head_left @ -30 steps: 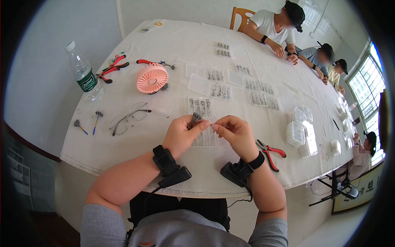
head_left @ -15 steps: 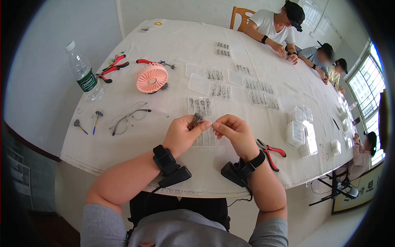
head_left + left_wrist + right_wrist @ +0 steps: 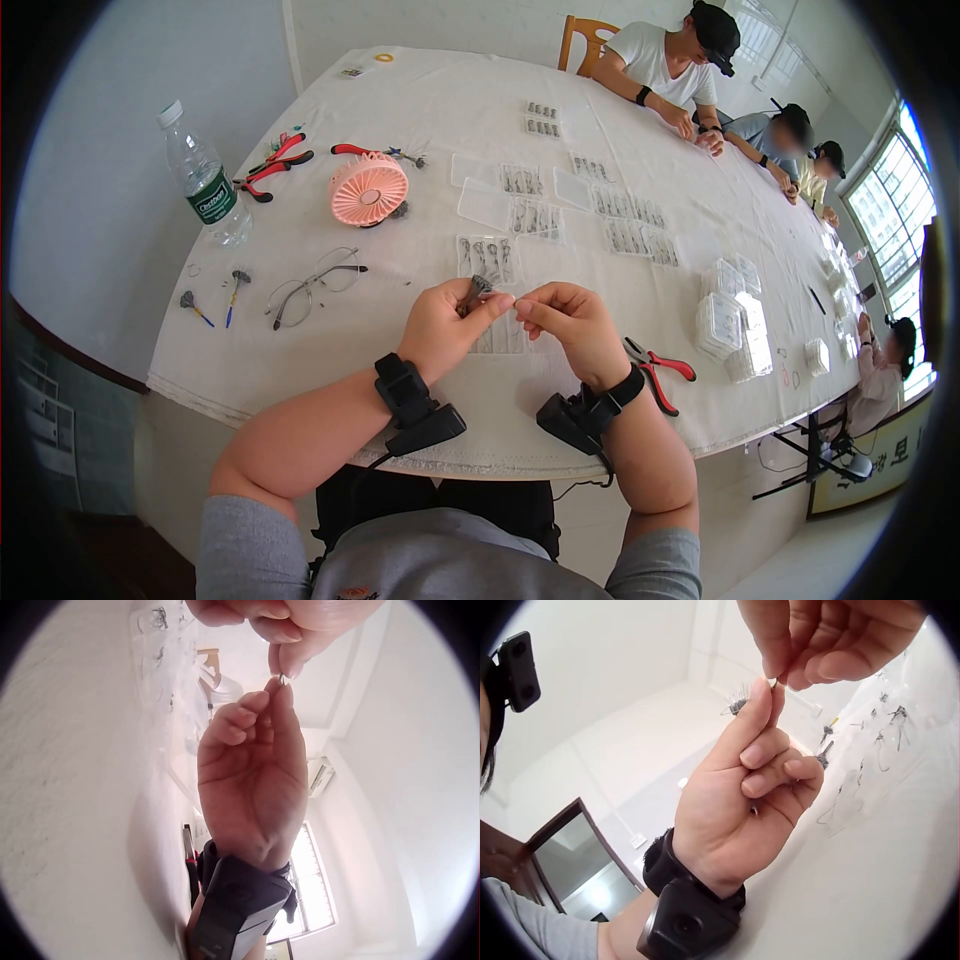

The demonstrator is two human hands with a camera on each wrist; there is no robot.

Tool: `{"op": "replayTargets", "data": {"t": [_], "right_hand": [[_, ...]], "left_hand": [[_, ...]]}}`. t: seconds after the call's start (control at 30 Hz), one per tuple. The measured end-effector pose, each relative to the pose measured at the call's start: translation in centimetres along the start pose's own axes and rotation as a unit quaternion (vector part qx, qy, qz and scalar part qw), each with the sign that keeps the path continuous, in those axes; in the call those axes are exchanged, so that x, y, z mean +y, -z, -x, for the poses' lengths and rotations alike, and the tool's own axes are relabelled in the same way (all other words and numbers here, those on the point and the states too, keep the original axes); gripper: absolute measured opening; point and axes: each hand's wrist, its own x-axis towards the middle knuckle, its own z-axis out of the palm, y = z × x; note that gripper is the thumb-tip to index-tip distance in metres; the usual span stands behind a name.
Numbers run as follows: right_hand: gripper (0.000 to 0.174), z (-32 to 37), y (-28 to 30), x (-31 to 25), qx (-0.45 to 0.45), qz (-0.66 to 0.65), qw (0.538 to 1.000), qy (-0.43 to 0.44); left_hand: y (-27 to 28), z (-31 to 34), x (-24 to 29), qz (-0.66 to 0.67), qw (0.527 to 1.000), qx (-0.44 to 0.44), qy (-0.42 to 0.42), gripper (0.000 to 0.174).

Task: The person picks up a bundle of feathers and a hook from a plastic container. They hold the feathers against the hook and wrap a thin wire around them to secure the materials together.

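Apparently mid-work: left hand (image 3: 438, 325) and right hand (image 3: 578, 332) are pinching one tiny piece (image 3: 282, 678).
Filled cases (image 3: 483, 205) are lying farther off, while this piece is seemingly awaiting completion.

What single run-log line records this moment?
left hand: grips grey bristly bundle, pinches tiny piece | right hand: pinches same piece | pliers: on table, beside right hand

Bright window glare, fisheye-warped dark edges.
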Motion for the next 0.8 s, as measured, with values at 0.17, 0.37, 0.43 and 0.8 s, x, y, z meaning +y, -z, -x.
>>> {"op": "replayTargets", "data": {"t": [0.17,0.37,0.43,0.8], "right_hand": [[0.011,0.0,0.06,-0.01,0.01,0.004,1.0,0.008],[0.014,-0.05,0.11,-0.01,0.017,-0.002,1.0,0.009],[0.014,0.0,0.05,-0.12,0.017,0.002,1.0,0.005],[0.013,-0.01,0.14,0.03,0.007,-0.024,1.0,-0.016]], "left_hand": [[0.45,-0.15,-0.46,0.071,0.995,-0.012,0.062,0.026],[0.38,-0.05,-0.17,0.082,0.994,-0.024,0.064,0.019],[0.33,-0.04,-0.07,0.087,0.994,-0.024,0.061,0.018],[0.32,-0.06,-0.07,0.057,0.997,-0.022,0.05,0.019]]}}
